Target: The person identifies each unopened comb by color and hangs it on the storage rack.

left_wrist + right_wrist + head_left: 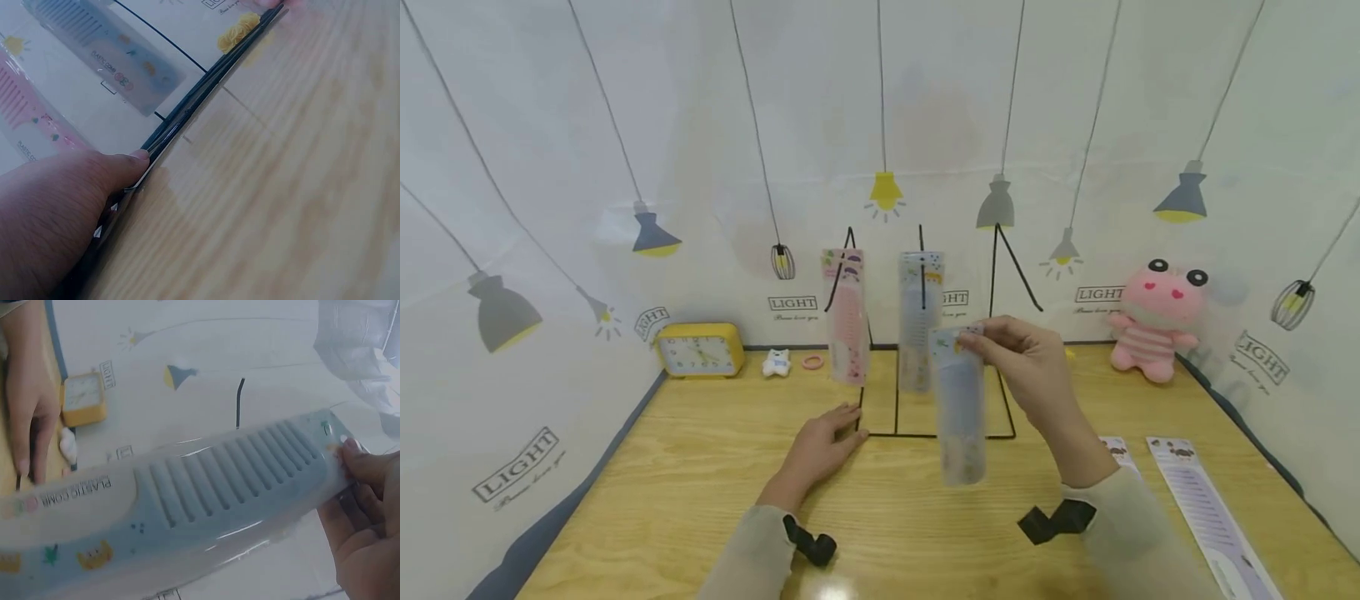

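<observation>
My right hand (1030, 367) pinches the top end of a packaged blue plastic comb (961, 417) between thumb and fingers. The pack hangs upright in front of a black wire display rack (955, 435). In the right wrist view the comb's teeth (231, 475) show through clear wrap. On the rack's left hook is a pink comb pack (847, 325); another blue comb pack (917, 333) hangs from the middle hook. The right hook (1018, 271) stands just above my right hand. My left hand (820, 450) holds the rack's front left base corner, its thumb (128, 165) on the wire.
A yellow clock (700, 350), a small white figure (777, 362) and a pink ring (812, 362) stand at the back left. At the back right sits a pink plush toy (1156, 325). Purple printed strips (1210, 508) lie on the right of the wooden table (700, 467).
</observation>
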The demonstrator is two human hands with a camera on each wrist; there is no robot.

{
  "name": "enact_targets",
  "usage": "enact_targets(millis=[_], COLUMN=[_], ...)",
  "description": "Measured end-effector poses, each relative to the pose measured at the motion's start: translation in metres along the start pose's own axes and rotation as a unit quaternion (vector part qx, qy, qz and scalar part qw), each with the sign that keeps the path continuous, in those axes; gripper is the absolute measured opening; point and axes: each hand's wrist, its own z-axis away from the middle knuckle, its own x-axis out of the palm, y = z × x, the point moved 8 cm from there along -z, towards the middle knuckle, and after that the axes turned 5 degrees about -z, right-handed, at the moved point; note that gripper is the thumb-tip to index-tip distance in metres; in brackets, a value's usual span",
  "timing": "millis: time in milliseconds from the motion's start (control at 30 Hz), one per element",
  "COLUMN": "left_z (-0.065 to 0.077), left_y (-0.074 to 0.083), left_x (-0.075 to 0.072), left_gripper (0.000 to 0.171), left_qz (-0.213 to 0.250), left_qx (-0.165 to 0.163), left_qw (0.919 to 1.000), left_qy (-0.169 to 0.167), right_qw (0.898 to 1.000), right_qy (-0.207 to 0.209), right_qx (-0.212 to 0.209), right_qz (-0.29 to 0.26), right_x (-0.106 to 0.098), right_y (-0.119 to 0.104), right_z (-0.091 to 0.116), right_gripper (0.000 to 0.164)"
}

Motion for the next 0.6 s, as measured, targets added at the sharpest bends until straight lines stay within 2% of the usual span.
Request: enact_targets(millis=[133, 300, 600], left_z=[-0.001, -0.001, 0.0], left_y=[0.002, 0.004, 0.002], left_x=[0.001, 0.001, -0.001], left_gripper=[0.053, 0.053, 0.053], left_qz=[0.002, -0.002, -0.004], left_qx=[0.0, 0.005, 0.002], left_qw=[1.0, 1.0, 1.0], left_qy=[-0.003, -0.001, 0.001], right_qw=[1.0, 0.999, 0.998], right_qy=[0.02, 0.045, 0.043], right_qx=[0.011, 0.025, 0.036], right_qz=[-0.004, -0.002, -0.002], right_x=[0.013, 0.019, 0.026], right_y=[0.001, 0.005, 0.014], right_z=[-0.011, -0.02, -0.028], right_gripper=[0.025, 0.03, 0.033])
